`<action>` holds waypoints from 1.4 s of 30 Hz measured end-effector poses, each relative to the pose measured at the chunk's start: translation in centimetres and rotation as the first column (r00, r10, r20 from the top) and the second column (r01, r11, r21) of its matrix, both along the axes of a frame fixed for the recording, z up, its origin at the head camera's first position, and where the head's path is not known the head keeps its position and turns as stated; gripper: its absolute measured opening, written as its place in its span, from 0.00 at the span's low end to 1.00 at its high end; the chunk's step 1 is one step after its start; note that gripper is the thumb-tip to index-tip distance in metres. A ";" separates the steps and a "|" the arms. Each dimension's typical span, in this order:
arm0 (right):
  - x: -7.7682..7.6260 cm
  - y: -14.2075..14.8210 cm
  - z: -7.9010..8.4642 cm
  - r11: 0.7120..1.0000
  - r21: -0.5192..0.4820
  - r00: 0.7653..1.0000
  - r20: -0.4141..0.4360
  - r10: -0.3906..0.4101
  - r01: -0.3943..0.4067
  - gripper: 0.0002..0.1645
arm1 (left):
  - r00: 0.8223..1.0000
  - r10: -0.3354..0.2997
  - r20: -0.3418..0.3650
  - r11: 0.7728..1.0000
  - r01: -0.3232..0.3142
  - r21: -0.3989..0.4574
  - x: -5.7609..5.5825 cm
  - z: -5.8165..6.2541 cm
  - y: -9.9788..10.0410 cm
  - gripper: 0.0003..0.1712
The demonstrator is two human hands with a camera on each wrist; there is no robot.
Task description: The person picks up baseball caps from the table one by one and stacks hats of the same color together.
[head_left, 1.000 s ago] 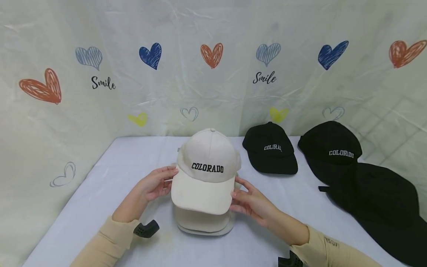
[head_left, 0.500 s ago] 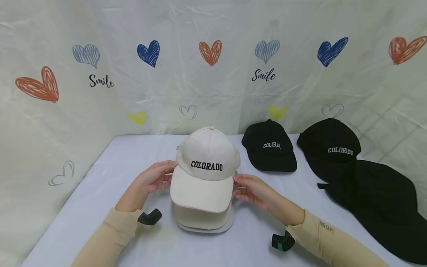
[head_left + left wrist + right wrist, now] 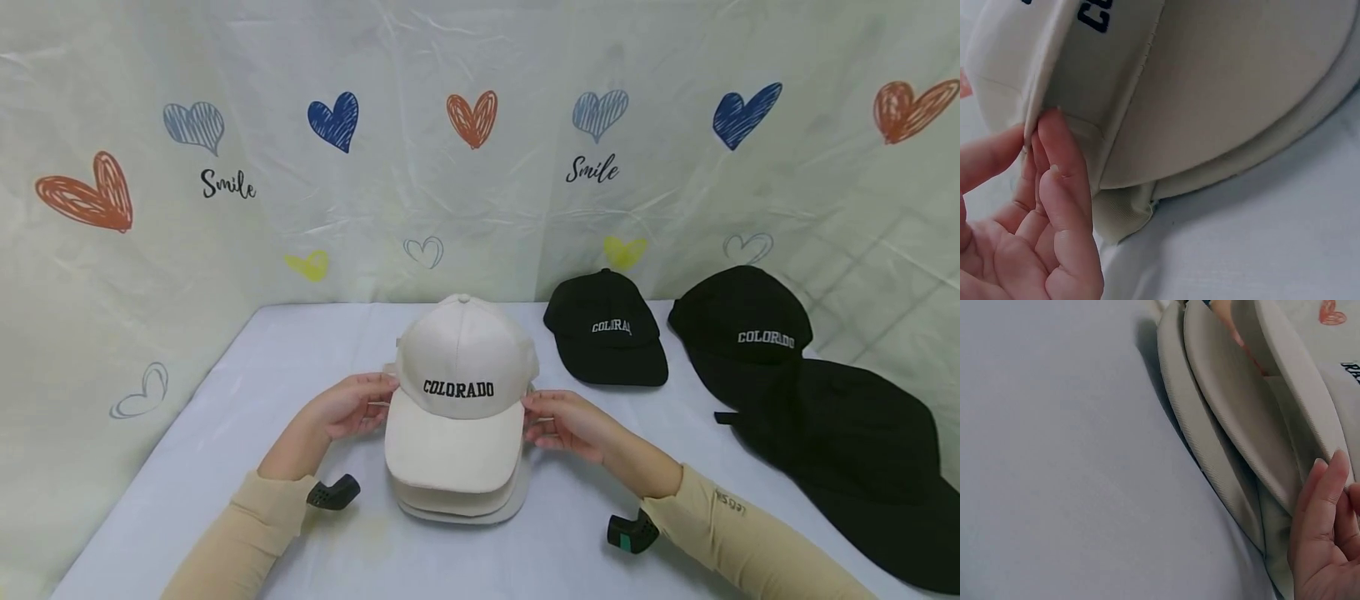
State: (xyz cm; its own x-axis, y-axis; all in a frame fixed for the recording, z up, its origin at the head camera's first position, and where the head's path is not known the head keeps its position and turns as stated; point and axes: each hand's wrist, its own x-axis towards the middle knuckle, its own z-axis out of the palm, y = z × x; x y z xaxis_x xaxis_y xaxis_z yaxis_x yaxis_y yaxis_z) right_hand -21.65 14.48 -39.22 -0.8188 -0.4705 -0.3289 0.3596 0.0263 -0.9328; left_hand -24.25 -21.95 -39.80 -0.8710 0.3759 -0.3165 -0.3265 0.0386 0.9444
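A cream baseball cap [image 3: 457, 450] lettered COLORADO sits on top of a stack, brim facing me. My left hand [image 3: 348, 407] pinches its left side where brim meets crown; in the left wrist view, the thumb is outside and the fingertips [image 3: 1054, 122] are under the brim edge. On the opposite side my right hand [image 3: 573, 425] pinches the brim's right corner, fingertips [image 3: 1335, 465] at its edge in the right wrist view. Beneath are the stacked brims of cream caps [image 3: 1235, 419], with a gap between them and the top brim. Their crowns are mostly hidden.
A black COLORADO cap [image 3: 606, 337] lies right of the stack. Further right, another black cap [image 3: 738, 317] overlaps a larger black cap-shaped piece [image 3: 870, 433] running to the edge. The white-covered table [image 3: 300, 350] meets a curtain [image 3: 405, 192] printed with hearts at the back.
The top cream cap has come down and slightly left, covering more of the brims beneath. My right fingers have drawn in to the brim's corner. The black caps stay put.
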 end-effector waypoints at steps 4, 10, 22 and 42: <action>-0.2 0.2 -0.1 0.998 0.059 0.999 -0.015 0.030 -0.029 0.11 | 0.999 -0.035 -0.016 0.999 0.035 -0.019 -0.1 -0.4 -0.2 0.13; -0.7 0.5 -0.6 0.992 0.105 0.996 -0.036 0.079 -0.075 0.10 | 0.999 -0.050 -0.006 0.998 0.050 -0.023 -0.2 -0.6 -0.3 0.13; -0.8 0.8 -0.7 0.980 0.103 0.984 -0.036 0.177 -0.172 0.12 | 0.995 -0.100 0.025 0.993 0.101 -0.053 0.2 -1.2 -0.2 0.11; -1.3 0.7 -0.9 0.967 0.162 0.978 -0.040 0.203 -0.195 0.10 | 0.991 -0.128 0.036 0.983 0.132 -0.128 0.0 -1.6 -0.4 0.08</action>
State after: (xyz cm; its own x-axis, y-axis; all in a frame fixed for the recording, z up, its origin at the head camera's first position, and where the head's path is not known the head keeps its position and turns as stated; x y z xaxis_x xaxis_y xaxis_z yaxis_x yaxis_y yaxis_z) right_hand -22.94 15.19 -40.08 -0.7330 -0.5723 -0.3677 0.2798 0.2390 -0.9298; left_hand -24.29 -22.36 -41.36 -0.8075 0.4397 -0.3932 -0.3364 0.2043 0.9193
